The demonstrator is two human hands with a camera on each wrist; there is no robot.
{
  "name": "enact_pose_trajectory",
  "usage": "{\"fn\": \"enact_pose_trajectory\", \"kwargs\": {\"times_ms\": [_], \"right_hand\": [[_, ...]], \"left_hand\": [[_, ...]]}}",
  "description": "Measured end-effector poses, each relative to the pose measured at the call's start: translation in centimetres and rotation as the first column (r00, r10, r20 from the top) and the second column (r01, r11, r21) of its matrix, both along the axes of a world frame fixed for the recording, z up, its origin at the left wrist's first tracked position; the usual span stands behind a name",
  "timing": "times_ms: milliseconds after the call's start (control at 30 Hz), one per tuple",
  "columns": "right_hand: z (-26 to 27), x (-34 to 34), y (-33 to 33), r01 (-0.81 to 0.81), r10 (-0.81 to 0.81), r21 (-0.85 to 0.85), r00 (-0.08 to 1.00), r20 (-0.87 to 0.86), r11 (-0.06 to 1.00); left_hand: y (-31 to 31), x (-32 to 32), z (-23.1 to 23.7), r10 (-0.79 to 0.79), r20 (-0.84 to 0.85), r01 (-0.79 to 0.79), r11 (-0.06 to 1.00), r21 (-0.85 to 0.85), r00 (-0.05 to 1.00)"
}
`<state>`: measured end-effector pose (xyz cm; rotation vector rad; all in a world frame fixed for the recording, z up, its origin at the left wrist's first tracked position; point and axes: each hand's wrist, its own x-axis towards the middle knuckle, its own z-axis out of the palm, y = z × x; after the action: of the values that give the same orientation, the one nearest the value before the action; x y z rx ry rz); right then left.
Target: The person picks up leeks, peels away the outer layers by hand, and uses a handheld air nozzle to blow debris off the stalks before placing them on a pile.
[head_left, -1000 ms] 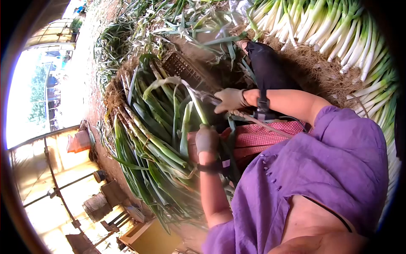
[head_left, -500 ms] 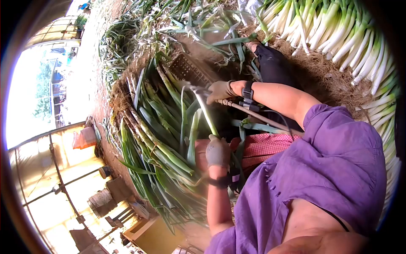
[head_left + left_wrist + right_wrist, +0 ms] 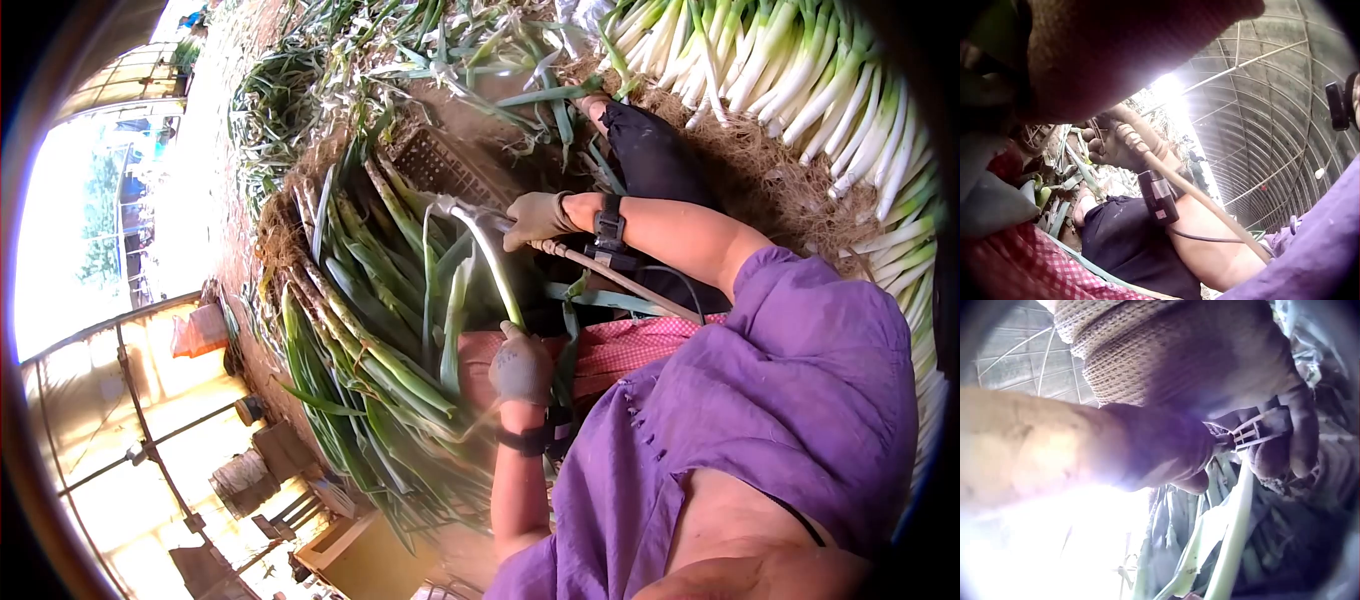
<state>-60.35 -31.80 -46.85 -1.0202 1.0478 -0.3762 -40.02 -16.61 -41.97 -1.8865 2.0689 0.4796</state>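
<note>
I have one long green onion (image 3: 497, 268) held up between the two gloved hands, over the side of the heap nearest the lap. Its pale shaft bows upward from my left hand (image 3: 521, 369), whose fingers are closed round it. My right hand (image 3: 538, 219) is curled round the fitting of a tan hose (image 3: 640, 292), close to the onion's far end; the hose trails back under the forearm.

Beside them, the heap of leafy onions (image 3: 345, 300) lies on the ground (image 3: 262, 355), roots towards its far side. A slatted brown crate (image 3: 440, 165) sits just beyond the heap, near scattered leaves (image 3: 275, 105). A checkered cloth (image 3: 610, 348) covers the lap, with a black trouser leg (image 3: 660, 160) alongside. Past that leg, white-stemmed onions (image 3: 790, 75) lie in a dense row, roots facing the person.
</note>
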Motion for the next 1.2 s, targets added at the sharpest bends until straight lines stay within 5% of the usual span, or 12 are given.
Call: {"fn": "enact_pose_trajectory", "kwargs": {"times_ms": [100, 200, 300, 333, 467, 633, 733, 800, 867, 1067, 1200], "right_hand": [[-0.7, 0.1, -0.1, -0.125, 0.126, -0.016, 0.991, 0.052, 0.992], [0.3, -0.7, 0.2, -0.020, 0.008, -0.103, 0.993, -0.121, 0.994], [1.0, -1.9, -0.3, -0.028, -0.001, 0.169, 0.986, 0.169, 0.985], [1.5, -2.2, -0.5, -0.075, 0.003, 0.251, 0.962, 0.273, 0.965], [1.5, -3.9, 0.0, 0.029, -0.062, 0.199, 0.985, 0.159, 0.979], [0.4, -3.9, 0.4, 0.000, -0.035, 0.163, 0.977, 0.209, 0.987], [0.6, -2.7, 0.7, 0.022, -0.056, 0.136, 0.965, 0.256, 0.990], [0.9, -2.4, 0.2, -0.140, 0.073, 0.241, 0.960, 0.270, 0.960], [0.8, -0.9, 0.7, -0.055, 0.023, 0.171, 0.982, 0.187, 0.984], [0.0, 0.4, 0.3, -0.107, 0.083, 0.104, 0.973, 0.215, 0.989], [0.1, -0.1, 0.5, -0.039, 0.034, 0.072, 0.997, 0.074, 0.997]], "left_hand": [[0.5, -0.1, 0.2, 0.003, -0.011, -0.003, 1.000, -0.001, 1.000], [1.5, 0.6, 0.1, -0.076, -0.062, 0.080, 0.995, 0.055, 0.995], [2.6, 1.5, 0.5, 0.018, -0.257, 0.002, 0.997, 0.078, 0.966], [3.0, 1.9, 0.5, 0.080, -0.341, -0.051, 0.994, 0.094, 0.936], [3.4, 2.8, 0.7, 0.320, -0.629, -0.223, 0.947, 0.231, 0.708], [3.4, 2.7, 0.4, 0.482, -0.757, -0.261, 0.876, 0.405, 0.442], [3.3, 2.7, 0.8, 0.320, -0.771, -0.182, 0.948, 0.263, 0.551], [3.3, 2.5, 0.9, 0.151, -0.736, -0.105, 0.989, 0.109, 0.660], [3.3, 2.3, 0.9, 0.086, -0.668, -0.068, 0.996, 0.054, 0.739], [3.7, 1.0, -0.3, 0.066, -0.486, -0.047, 0.998, 0.051, 0.871], [3.9, 0.6, -0.7, 0.071, -0.430, -0.050, 0.997, 0.058, 0.900]]}}
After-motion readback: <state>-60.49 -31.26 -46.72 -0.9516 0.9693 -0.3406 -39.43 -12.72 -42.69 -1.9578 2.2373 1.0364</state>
